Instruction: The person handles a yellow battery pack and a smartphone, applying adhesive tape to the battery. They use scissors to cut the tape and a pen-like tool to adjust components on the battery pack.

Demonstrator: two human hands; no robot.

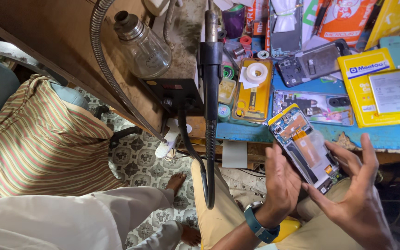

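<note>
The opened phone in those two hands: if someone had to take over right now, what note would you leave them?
Left hand: cradles the opened phone from the side.
Right hand: grips its lower end, fingers spread.
Phone: back off, board and orange flex showing, held over the lap at the bench edge.
Nearby: another opened phone, tape roll, yellow box.
Done: back cover is off.
Left: insides exposed, not closed up.

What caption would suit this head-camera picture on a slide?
Both hands, left hand and right hand, hold an opened phone above a cluttered blue workbench.
</note>
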